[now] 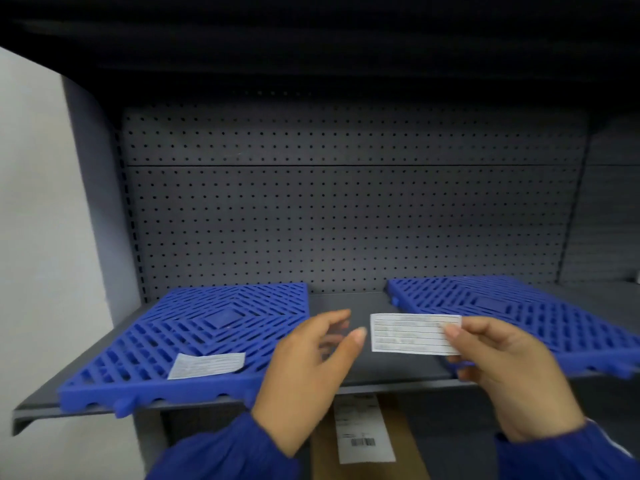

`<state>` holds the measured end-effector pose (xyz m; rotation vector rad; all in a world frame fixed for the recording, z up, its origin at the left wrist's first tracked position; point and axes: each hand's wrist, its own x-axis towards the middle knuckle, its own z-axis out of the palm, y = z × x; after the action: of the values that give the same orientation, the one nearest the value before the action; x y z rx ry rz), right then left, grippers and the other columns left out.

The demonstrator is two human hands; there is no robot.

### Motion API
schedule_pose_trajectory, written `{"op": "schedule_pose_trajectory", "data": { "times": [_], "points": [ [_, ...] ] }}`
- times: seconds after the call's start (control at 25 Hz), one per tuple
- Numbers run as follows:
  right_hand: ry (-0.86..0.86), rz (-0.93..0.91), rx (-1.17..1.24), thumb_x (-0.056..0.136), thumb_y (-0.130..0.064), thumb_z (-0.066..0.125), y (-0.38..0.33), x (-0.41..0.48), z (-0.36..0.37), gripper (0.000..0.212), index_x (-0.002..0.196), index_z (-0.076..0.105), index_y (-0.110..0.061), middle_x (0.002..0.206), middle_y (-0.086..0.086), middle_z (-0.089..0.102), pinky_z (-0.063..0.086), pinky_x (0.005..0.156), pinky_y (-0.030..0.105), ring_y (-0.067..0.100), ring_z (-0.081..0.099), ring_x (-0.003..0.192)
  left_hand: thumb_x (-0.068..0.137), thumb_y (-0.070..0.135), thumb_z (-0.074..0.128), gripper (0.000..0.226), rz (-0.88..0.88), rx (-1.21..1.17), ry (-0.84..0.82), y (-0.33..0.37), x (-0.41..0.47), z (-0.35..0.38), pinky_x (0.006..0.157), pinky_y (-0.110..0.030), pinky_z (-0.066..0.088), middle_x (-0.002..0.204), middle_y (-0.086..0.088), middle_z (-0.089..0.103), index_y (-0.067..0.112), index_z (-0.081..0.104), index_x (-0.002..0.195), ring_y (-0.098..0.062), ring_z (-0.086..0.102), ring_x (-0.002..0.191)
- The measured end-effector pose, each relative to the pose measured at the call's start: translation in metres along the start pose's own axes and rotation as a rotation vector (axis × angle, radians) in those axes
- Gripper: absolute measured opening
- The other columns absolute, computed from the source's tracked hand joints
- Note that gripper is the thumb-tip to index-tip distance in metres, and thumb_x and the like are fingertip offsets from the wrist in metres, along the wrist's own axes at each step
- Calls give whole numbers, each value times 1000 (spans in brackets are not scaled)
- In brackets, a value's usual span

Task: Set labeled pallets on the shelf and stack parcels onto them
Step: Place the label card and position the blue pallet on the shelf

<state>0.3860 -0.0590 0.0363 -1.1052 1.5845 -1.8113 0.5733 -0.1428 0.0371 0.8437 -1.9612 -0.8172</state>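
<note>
Two blue slatted pallets lie flat on the dark grey shelf (346, 303). The left pallet (194, 327) carries a white label (207, 365) near its front edge. No label shows on the right pallet (519, 313). Pinched by its right end in my right hand (502, 368) is a second white label (408, 332), held above the gap between the pallets. My left hand (311, 368) hovers just left of that label, thumb and fingers apart, something thin and clear seemingly between them. Below the shelf a brown parcel (398, 438) with a white shipping label shows between my sleeves.
A perforated dark back panel (346, 209) closes the shelf behind. An upper shelf (311, 46) overhangs the space. A pale wall (41, 237) stands at the left, and a further shelf bay (609, 220) continues to the right.
</note>
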Motion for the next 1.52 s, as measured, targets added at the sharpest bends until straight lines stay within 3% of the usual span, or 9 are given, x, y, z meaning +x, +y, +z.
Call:
{"op": "schedule_pose_trajectory", "data": {
  "times": [0.16, 0.28, 0.44, 0.72, 0.84, 1.0, 1.28, 1.4, 1.52],
  "points": [
    [6, -52, 31, 79, -8, 66, 6, 15, -33, 13, 68, 69, -14, 61, 1, 71, 45, 50, 24, 5, 59, 49, 86, 19, 60, 8, -138, -416, -44, 30, 19, 60, 59, -16, 51, 84, 1, 74, 23, 67, 87, -5, 68, 69],
    [41, -74, 52, 80, -2, 65, 11, 33, -77, 13, 71, 66, -12, 55, -2, 69, 45, 42, 15, 3, 57, 44, 85, 11, 61, 8, -130, -434, -17, 48, 38, 106, 46, -14, 46, 72, 0, 71, 12, 68, 80, -2, 61, 51],
    [65, -162, -21, 79, 2, 65, 9, 65, -148, 11, 79, 64, -9, 48, -3, 64, 46, 44, 13, 2, 55, 42, 83, 11, 65, 11, -99, -329, -24, 72, 64, 171, 45, -12, 42, 61, 0, 65, 15, 65, 73, 0, 53, 43],
    [-124, -277, -494, 80, -8, 66, 37, 124, -224, 27, 67, 68, -31, 59, -14, 66, 45, 58, 12, -1, 58, 57, 84, 24, 64, 23, -14, 161, 93, 75, 90, 257, 55, -13, 38, 60, 8, 53, 33, 44, 77, -3, 50, 58],
    [-244, -289, -665, 85, -14, 62, 50, 136, -224, 15, 86, 73, -25, 66, -21, 62, 44, 68, 7, -7, 59, 66, 85, 32, 61, 15, -94, 325, 84, 66, 89, 267, 63, -20, 45, 66, 9, 57, 34, 47, 83, -5, 57, 70],
    [-305, -320, -820, 88, -23, 57, 61, 142, -216, 18, 97, 72, -23, 95, -11, 71, 48, 86, 20, 4, 63, 90, 85, 36, 58, 10, -128, 501, 105, 59, 89, 271, 83, -27, 46, 66, 15, 56, 36, 48, 88, -7, 59, 85],
    [-334, -414, -964, 92, -17, 45, 68, 142, -214, 26, 97, 71, -17, 98, -4, 64, 43, 87, 21, 10, 56, 97, 87, 39, 53, 20, -111, 593, 126, 57, 89, 273, 90, -26, 40, 73, 17, 52, 33, 59, 105, -7, 55, 93],
    [-322, -434, -985, 93, -21, 43, 70, 141, -214, 27, 98, 69, -19, 94, -6, 51, 38, 83, 17, 11, 50, 97, 89, 40, 51, 28, -76, 622, 179, 58, 87, 270, 92, -26, 37, 92, 15, 46, 35, 54, 116, -9, 50, 103],
    [-295, -444, -1013, 95, -24, 39, 68, 137, -213, 30, 107, 65, -21, 95, -5, 46, 32, 81, 16, 11, 44, 96, 87, 39, 47, 23, 136, 722, 188, 60, 81, 272, 82, -26, 41, 99, 15, 57, 36, 63, 104, -7, 58, 96]
  ]
}}
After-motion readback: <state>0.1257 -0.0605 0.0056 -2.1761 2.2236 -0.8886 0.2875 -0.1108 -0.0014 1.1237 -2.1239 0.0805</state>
